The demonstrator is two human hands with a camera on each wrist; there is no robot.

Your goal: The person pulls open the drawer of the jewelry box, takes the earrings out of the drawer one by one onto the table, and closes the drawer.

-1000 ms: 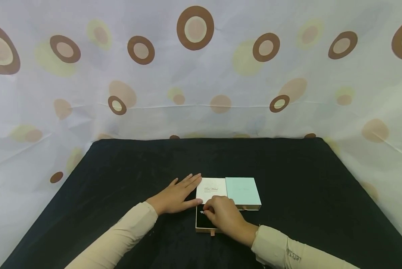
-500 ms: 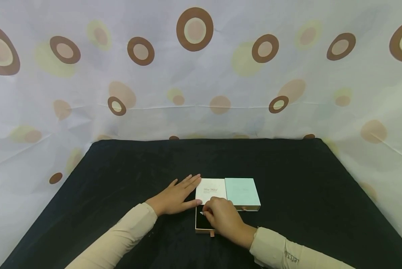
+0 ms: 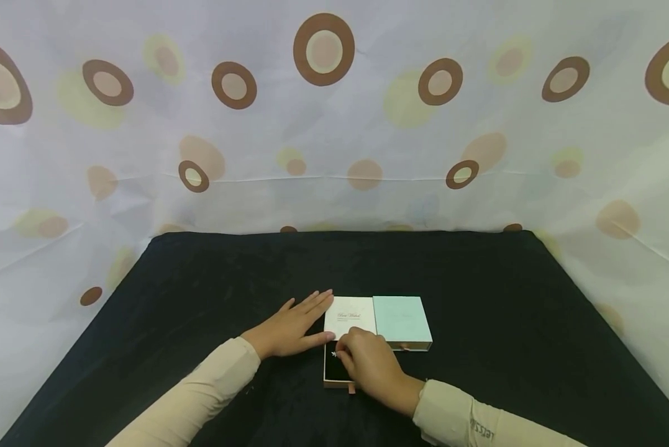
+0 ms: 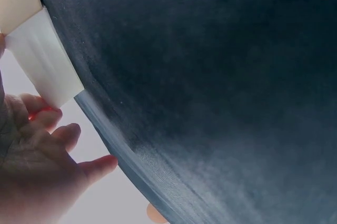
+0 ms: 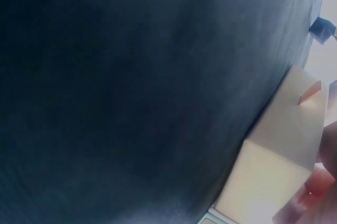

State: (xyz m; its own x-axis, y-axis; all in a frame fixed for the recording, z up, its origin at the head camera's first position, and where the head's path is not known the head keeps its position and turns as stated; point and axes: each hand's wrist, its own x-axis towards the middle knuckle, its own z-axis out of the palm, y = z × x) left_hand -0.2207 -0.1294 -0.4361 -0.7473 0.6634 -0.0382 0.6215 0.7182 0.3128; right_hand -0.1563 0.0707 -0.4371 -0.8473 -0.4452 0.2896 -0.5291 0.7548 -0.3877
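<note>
A white drawer-style gift box (image 3: 350,313) lies mid-table, its black-lined drawer (image 3: 336,369) slid out toward me. My left hand (image 3: 291,329), fingers straight, rests against the box's left side; its fingertips reach the box (image 4: 50,58) in the left wrist view as well. Over the drawer is my right hand (image 3: 370,363), thumb and index finger pinching at a small silver piece of jewelry (image 3: 334,354), most of it hidden by the fingertips. In the right wrist view the drawer's outer wall (image 5: 289,124) shows, with curled fingers (image 5: 327,150) at the frame's edge.
A pale green drawer box (image 3: 402,318) sits directly to the right of the white one. From the drawer's front sticks out a copper-coloured pull tab (image 3: 351,389). Black cloth (image 3: 479,298) covers the table, with a patterned curtain (image 3: 334,136) behind it.
Both hands and boxes keep nearly the same places. The silver piece shows a little less beside the right fingertips than before. The whole head view has shifted slightly.
</note>
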